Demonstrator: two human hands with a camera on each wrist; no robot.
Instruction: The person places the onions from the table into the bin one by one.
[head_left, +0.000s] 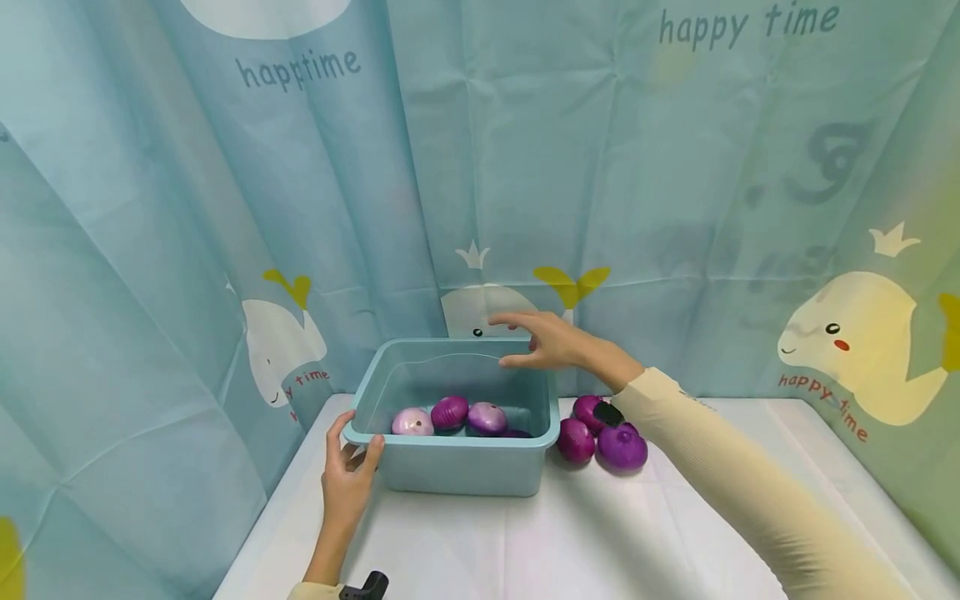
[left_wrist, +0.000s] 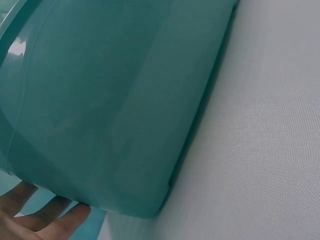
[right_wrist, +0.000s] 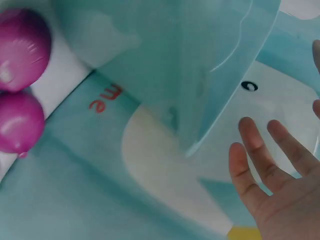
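Observation:
A light-blue plastic bin [head_left: 465, 465] stands on the table with several purple onions [head_left: 450, 412] on its floor; the one by the front wall is partly hidden. My left hand [head_left: 350, 471] grips the bin's front left corner, its thumb on the front rim and fingers on the left side. In the left wrist view, fingertips [left_wrist: 75, 217] press the bin's wall. Above the bin's back right rim, my right hand [head_left: 546, 337] is held with fingers spread and nothing in them. Just right of the bin lies a cluster of purple onions [head_left: 622, 447], partly covered by the right wrist's camera.
A white cloth covers the table [head_left: 457, 550]. Blue-green curtains [head_left: 517, 167] printed with whales hang close behind the bin and along both sides. The right forearm in its cream sleeve [head_left: 742, 483] reaches across the table's right part.

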